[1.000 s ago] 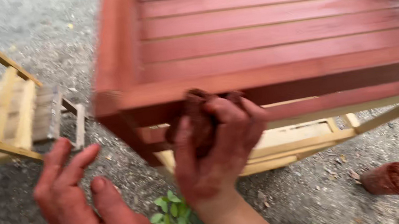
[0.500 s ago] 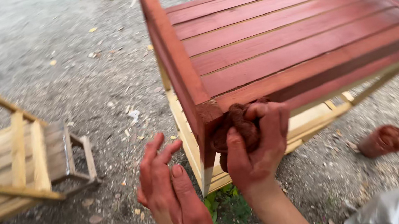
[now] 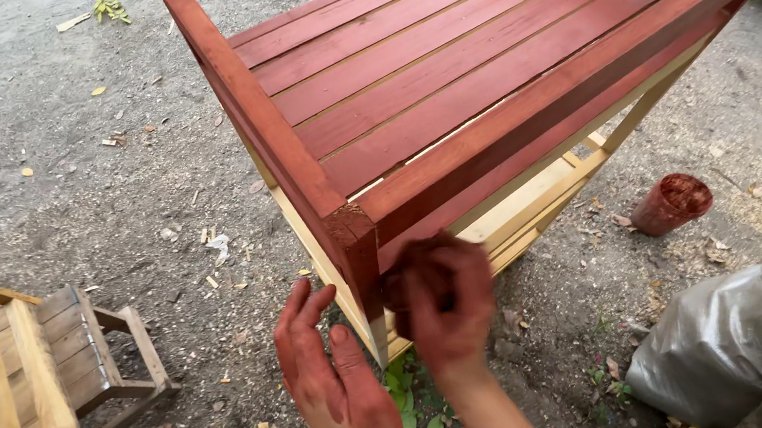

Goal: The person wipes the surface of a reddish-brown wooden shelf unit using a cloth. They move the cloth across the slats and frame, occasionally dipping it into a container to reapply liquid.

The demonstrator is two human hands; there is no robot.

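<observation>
The right hand (image 3: 443, 309) is blurred, so its fingers and whatever it may clutch are hard to make out; it looks clenched against the front face of the bench (image 3: 482, 83), just under the near corner, but whether a rag sits inside the fist cannot be told. Both hands are stained red-brown, the same colour as the painted slats. The left hand (image 3: 335, 387) is released, fingers spread and raised, just beside the corner leg (image 3: 358, 266) without clearly touching it; its wrist is cut off by the bottom edge. The bench lies above and ahead of both hands, its top and rails red, its lower frame bare pale wood, and its far end runs out of the picture at top right. A small red-stained cup (image 3: 672, 203) lies on the gravel to the right, well apart from the hands. A grey sack (image 3: 751, 342) is cropped at the lower right. An unpainted wooden frame (image 3: 20, 379) is cut off at the left edge. Green weeds (image 3: 417, 415) show between the forearms.
</observation>
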